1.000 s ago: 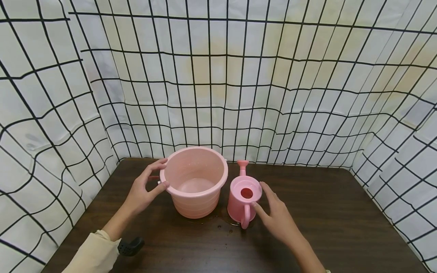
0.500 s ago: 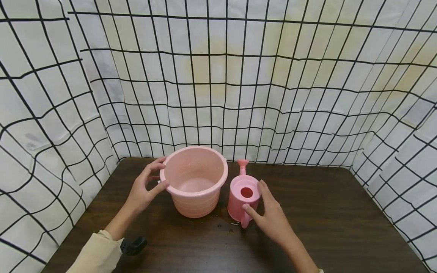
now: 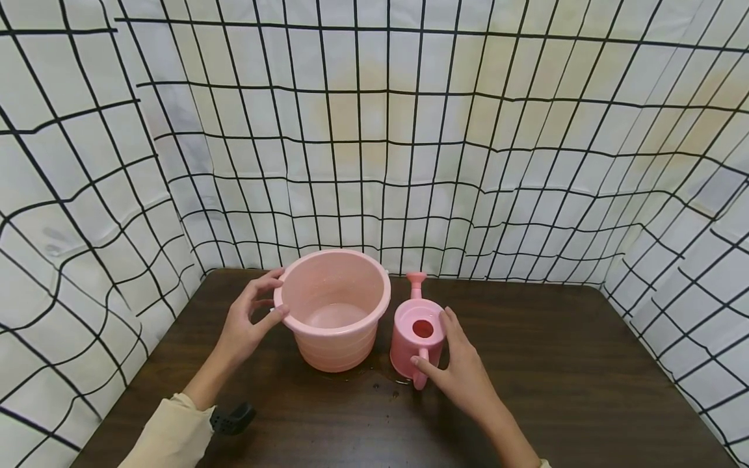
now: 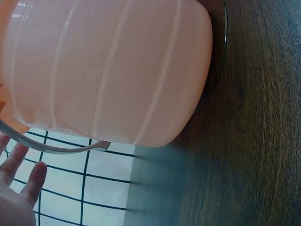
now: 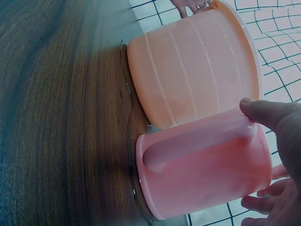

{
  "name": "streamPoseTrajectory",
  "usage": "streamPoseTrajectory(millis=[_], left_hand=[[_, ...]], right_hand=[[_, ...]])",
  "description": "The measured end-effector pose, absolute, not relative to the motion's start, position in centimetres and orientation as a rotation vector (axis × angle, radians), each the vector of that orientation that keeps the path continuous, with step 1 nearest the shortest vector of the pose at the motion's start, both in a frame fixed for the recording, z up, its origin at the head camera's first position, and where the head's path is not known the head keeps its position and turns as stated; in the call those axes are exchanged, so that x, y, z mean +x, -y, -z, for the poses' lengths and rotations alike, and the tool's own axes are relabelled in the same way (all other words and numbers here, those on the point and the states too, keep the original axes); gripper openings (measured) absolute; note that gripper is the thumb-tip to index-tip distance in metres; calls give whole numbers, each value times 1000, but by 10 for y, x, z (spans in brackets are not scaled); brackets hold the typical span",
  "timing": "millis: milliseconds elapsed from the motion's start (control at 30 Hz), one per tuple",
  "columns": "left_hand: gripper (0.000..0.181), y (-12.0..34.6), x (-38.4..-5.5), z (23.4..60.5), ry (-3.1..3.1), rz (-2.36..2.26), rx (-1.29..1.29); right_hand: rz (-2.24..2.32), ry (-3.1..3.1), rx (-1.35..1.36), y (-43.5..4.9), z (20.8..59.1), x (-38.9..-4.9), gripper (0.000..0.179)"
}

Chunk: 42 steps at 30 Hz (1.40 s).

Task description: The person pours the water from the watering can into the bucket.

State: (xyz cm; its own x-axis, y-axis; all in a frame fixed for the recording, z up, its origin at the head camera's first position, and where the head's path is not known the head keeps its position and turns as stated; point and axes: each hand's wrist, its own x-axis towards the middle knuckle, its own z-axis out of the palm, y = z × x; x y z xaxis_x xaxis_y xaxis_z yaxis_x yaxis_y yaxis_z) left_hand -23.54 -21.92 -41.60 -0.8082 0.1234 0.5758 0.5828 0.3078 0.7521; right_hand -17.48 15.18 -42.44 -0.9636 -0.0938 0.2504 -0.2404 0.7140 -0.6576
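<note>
A light pink bucket (image 3: 336,351) stands upright on the table, with a thin handle (image 4: 61,149) along its outside. My left hand (image 3: 242,322) rests at the bucket's left rim, its thumb on the near side and its fingers spread farther back. To the right stands a pink watering can (image 3: 404,348), spout pointing away and handle toward me. My right hand (image 3: 462,367) holds it, thumb across the handle near its top and fingers around the right side. In the right wrist view the fingertips (image 5: 256,205) lie along the can's edge; the other side is hidden.
The dark wooden table (image 3: 556,364) has water drops (image 3: 386,392) and wet traces around the bases of the bucket and can. A white cloth with black grid lines (image 3: 433,162) encloses the back and sides. A black band (image 3: 233,419) sits by the left sleeve.
My right hand has shifted left over the watering can, its thumb moving from the can's right side across the handle. The left hand, bucket and can have stayed in place.
</note>
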Motion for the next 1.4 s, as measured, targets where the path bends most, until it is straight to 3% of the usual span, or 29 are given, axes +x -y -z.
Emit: streamPoseTrajectory(millis=[1400], left_hand=[[40, 219, -234, 415, 2198, 1513, -564]], right_hand=[[-1103, 2735, 271, -157, 423, -179, 86]])
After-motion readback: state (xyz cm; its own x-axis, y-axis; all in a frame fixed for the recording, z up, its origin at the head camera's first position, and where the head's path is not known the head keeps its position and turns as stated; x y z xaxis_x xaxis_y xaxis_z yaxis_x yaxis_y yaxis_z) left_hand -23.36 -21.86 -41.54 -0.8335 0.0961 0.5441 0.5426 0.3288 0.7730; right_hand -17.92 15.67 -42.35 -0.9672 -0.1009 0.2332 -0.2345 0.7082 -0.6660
